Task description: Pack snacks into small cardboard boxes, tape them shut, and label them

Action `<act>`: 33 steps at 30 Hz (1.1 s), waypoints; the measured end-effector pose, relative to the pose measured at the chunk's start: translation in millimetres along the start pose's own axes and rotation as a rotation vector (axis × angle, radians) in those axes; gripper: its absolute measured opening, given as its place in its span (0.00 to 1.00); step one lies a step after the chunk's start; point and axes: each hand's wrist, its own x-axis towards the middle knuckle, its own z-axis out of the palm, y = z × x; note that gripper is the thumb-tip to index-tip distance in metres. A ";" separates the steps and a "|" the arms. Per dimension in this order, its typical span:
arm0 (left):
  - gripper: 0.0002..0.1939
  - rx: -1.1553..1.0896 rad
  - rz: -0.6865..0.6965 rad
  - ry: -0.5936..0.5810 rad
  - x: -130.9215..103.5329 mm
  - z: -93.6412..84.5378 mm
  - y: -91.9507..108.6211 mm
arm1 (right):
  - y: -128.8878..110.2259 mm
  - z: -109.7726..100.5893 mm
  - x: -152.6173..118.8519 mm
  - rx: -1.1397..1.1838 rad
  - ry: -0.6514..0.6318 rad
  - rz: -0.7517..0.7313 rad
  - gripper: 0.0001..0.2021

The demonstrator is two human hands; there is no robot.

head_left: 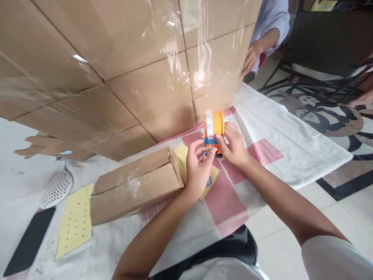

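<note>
Clearly, in the head view, the right hand [233, 144] grasps an orange and blue tape dispenser [218, 118], its thumb pressed against the near side and its fingers wrapped behind. The tape dispenser is at the far side of the bench [294, 136], just in front of a tall stack of boxes [145, 89] bound in shiny clear film. The left hand [198, 165] is curled with its thumb and forefinger close together at the base of the tape dispenser; whether it pinches a tape end cannot be told.

Just left of the left wrist lies a long cardboard box [136, 186], its top seam running lengthwise. Farther left are a yellow dotted patch [75, 221], a white perforated object [57, 189], a flat black object [29, 243] and, toward the stack, a torn-edged piece of cardboard [58, 149].

Beyond the stack's right end, another person's hand [251, 58] is near its side, below a pale sleeve [275, 25]. A dark chair [326, 42] stands farther right.
</note>
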 end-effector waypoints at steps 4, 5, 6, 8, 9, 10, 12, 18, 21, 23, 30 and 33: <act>0.14 0.081 0.074 0.007 2.3 -1.8 1.1 | 2.1 2.5 -0.7 -0.022 -0.049 0.079 0.13; 0.13 0.089 0.079 0.004 2.4 -2.1 1.3 | 3.4 2.4 -0.8 -0.032 -0.046 0.101 0.13; 0.13 0.083 0.073 -0.001 2.3 -2.3 1.7 | 5.1 2.1 -0.9 -0.045 -0.039 0.114 0.14; 0.13 0.042 0.032 -0.019 1.4 -2.7 2.5 | 9.1 1.1 -1.2 -0.076 -0.023 0.128 0.14; 0.12 0.017 0.004 -0.032 1.0 -2.9 2.9 | 11.0 0.7 -1.4 -0.091 -0.017 0.133 0.14; 0.12 -0.005 -0.027 -0.043 0.8 -3.0 3.2 | 12.7 0.6 -1.8 -0.102 -0.013 0.138 0.14; 0.12 -0.032 -0.088 -0.061 1.1 -3.3 3.5 | 14.9 0.9 -2.7 -0.114 -0.009 0.161 0.14; 0.14 -0.078 -0.221 -0.092 4.5 -3.7 2.1 | 10.2 1.7 -2.7 -0.123 0.016 0.213 0.16; 0.14 -0.115 -0.277 -0.104 5.2 -3.4 2.3 | 7.0 0.7 -1.8 -0.131 0.025 0.251 0.17; 0.14 -0.128 -0.306 -0.112 5.8 -3.5 2.8 | 6.2 0.3 -1.8 -0.130 0.031 0.259 0.17; 0.15 -0.149 -0.369 -0.154 8.3 -4.7 2.6 | 4.7 -0.9 -2.5 -0.135 0.039 0.346 0.19; 0.12 -0.147 -0.388 -0.184 7.1 -3.9 2.1 | 5.1 -2.8 -2.0 -0.106 0.051 0.387 0.19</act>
